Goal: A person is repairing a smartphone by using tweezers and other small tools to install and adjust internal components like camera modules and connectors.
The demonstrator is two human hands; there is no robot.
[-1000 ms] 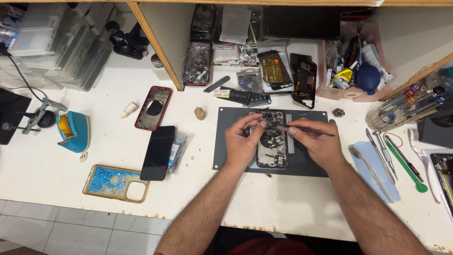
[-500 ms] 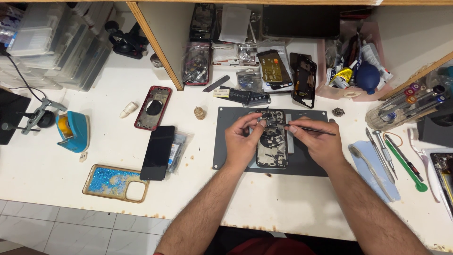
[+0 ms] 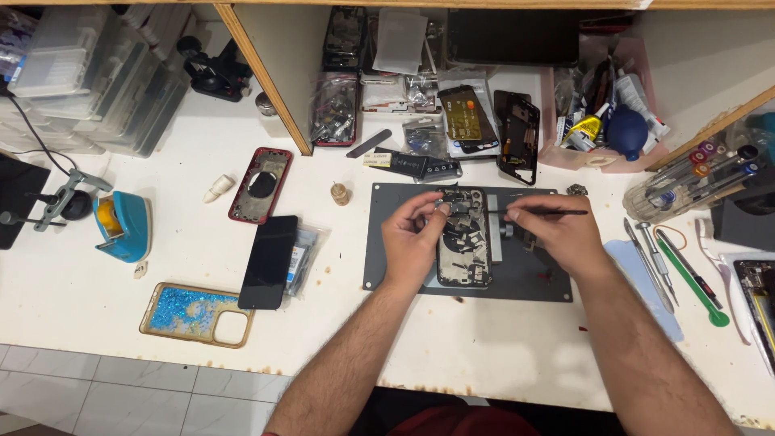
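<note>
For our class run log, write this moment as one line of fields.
left hand: pinching small part over opened phone | right hand: holding thin dark tool | phone on grey mat

Both bare forearms entered from the lower edge and converged toward the centre. The left hand was curled, thumb and forefinger pinched together at its upper tip. The right hand (knuckles upward) was closed in a pen-like grip, fingertips pointing left toward the other hand.
</note>
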